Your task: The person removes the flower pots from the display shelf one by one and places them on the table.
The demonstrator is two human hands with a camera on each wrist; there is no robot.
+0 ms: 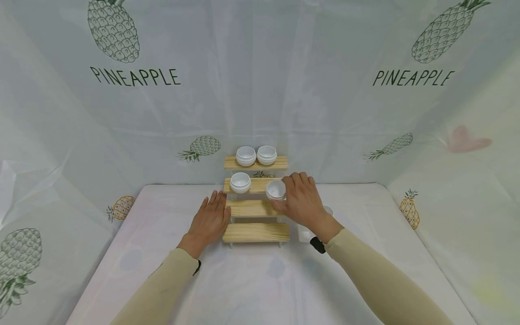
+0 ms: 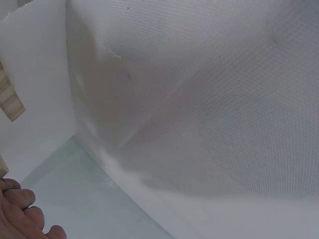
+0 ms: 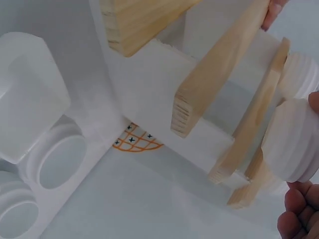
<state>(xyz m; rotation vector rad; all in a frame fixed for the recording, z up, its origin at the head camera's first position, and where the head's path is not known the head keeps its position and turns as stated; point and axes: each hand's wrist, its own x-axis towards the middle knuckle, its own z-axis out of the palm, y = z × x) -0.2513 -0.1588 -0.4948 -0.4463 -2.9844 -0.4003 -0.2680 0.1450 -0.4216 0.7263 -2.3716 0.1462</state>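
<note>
A four-step wooden rack (image 1: 256, 231) stands at the back middle of the white table. Two white ribbed cups (image 1: 256, 155) sit on its top step and a third cup (image 1: 240, 182) on the left of the second step. My right hand (image 1: 289, 194) grips a fourth white cup (image 1: 276, 189) at the right end of the second step; the right wrist view shows this cup (image 3: 291, 142) against the step's edge, with my fingers (image 3: 299, 211) below it. My left hand (image 1: 211, 216) lies flat and open on the table, against the rack's left side.
A white holder (image 3: 30, 99) with round wells and more cups (image 3: 15, 216) stands just right of the rack, mostly hidden behind my right wrist in the head view. Pineapple-print cloth walls close in the table at the back and on both sides.
</note>
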